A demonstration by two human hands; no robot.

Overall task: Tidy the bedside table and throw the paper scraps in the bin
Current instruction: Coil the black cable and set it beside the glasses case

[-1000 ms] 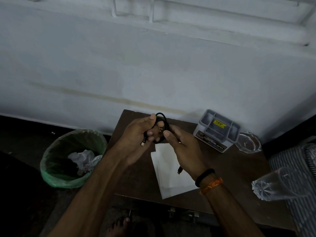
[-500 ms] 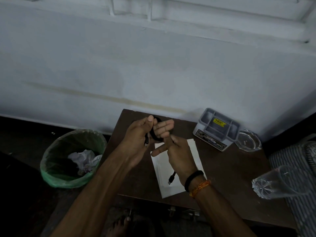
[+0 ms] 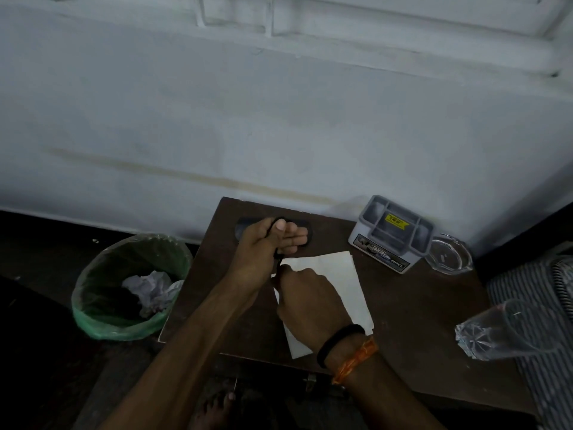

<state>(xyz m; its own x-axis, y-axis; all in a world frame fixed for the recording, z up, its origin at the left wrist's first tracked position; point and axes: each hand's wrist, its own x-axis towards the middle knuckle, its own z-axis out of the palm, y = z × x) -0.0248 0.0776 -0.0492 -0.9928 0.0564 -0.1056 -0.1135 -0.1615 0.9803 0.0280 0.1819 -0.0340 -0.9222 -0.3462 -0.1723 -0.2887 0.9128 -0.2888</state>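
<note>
Head view looks down on a dark brown wooden table, its top matte and flat, pushed against a pale, rough-plastered wall marked by a faint yellowish streak. The left hand holds a thin black cable coiled round its extended fingers, thumb pressed on top of the loop. The right hand is curled just below it, pinching the cable's free end where it hangs from the coil; a black band and an orange thread circle that wrist. Both hands hover over white sheets of paper, smooth and rectangular, lying flat at the table's middle and partly hidden by the right hand. A grey plastic organiser with several compartments and a yellow sticker stands at the far right edge, a clear glass dish just beside it. A clear plastic bottle lies at the right, by striped cloth. Left of the table, on the dark floor, a round bin lined with green plastic holds crumpled paper scraps. A bare foot shows below.
</note>
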